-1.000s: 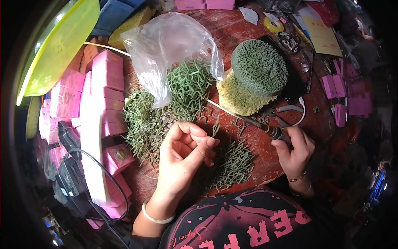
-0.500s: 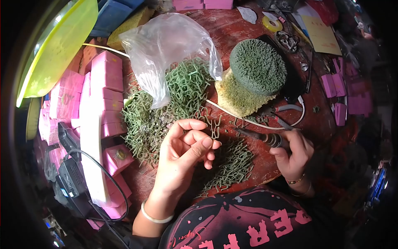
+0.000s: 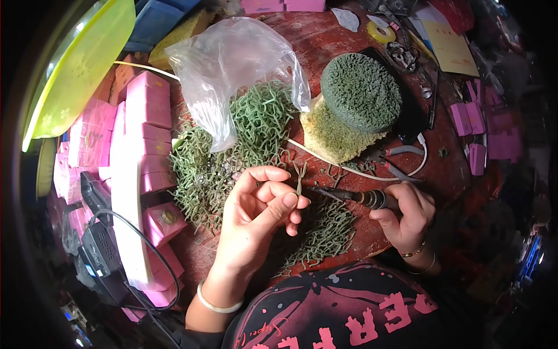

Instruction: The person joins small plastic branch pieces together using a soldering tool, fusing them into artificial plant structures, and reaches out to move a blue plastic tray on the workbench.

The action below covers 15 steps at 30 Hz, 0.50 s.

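Between the thumb and fingertips of my left hand (image 3: 261,206) is a small green forked piece (image 3: 300,179), standing upright with thin prongs. My right hand (image 3: 410,215) is closed around a dark, thick-handled tool with a narrow tip (image 3: 372,199) that resembles a soldering iron. Its tip points left and sits close to the forked piece; whether they touch I cannot tell. Below lies a pile of similar dull green pieces (image 3: 325,232). A larger tangled heap (image 3: 200,168) lies beyond my left hand, with brighter green pieces (image 3: 264,119) partly under a clear plastic bag (image 3: 244,55).
A round green textured pad (image 3: 361,93) rests on a yellowish sponge (image 3: 337,136). Pliers (image 3: 404,151) and a white cable (image 3: 334,163) lie near my right hand. Pink blocks (image 3: 150,99) are stacked at left beside a black device (image 3: 102,250). Yellow tape (image 3: 381,32) lies far right.
My right hand has moved left, bringing the tool's tip near the forked piece. That piece has turned in my left fingers and looks narrower.
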{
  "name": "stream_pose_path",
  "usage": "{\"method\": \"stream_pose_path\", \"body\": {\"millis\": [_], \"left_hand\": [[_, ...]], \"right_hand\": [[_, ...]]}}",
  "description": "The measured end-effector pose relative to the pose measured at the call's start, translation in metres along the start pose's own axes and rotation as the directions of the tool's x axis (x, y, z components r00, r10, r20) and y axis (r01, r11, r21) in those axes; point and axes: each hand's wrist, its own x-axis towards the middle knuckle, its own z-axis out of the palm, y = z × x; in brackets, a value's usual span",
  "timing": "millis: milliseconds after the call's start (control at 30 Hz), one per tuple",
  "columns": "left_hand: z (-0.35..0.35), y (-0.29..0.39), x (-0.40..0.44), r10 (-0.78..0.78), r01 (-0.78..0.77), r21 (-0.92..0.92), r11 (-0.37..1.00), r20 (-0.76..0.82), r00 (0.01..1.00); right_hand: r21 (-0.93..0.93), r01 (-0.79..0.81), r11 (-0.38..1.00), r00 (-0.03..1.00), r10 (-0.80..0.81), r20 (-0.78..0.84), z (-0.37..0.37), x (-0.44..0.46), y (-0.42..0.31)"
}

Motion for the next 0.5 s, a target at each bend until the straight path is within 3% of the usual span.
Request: {"method": "stream_pose_path", "body": {"millis": [500], "left_hand": [[0.0023,-0.0012,-0.0001,0.038,-0.038,0.044,0.998,0.01,0.999]], "right_hand": [[0.006,0.01,1.0,1.0,-0.01,0.006,0.0001,0.0007,0.0001]]}}
